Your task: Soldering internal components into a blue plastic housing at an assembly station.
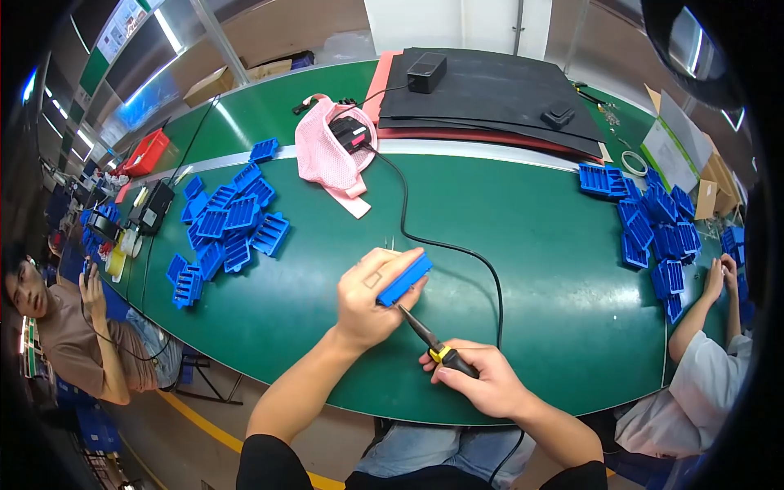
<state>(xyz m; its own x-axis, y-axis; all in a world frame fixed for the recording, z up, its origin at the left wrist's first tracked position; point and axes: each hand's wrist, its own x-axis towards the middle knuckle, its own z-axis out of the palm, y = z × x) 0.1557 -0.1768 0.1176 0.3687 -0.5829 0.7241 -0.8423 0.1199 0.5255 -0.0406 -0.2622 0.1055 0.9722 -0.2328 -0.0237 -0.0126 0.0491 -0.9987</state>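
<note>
My left hand (371,298) is closed around a small blue plastic case (405,280), held tilted above the near middle of the green table. Two thin pale prongs or wires stick up just beyond my fingers; what they belong to is hidden. In my right hand (486,380) is a pair of long-nose pliers (423,331) with black and yellow handles. The tips of the pliers meet the lower end of the case, or come very near it; which of the two I cannot tell.
Blue slotted cases (224,216) lie heaped on the left; another heap (657,220) is on the right. A black cable (406,196) crosses the green table (327,253) from a pink mesh pouch (314,143). Black sheets (490,94) lie behind. Co-workers sit at both sides.
</note>
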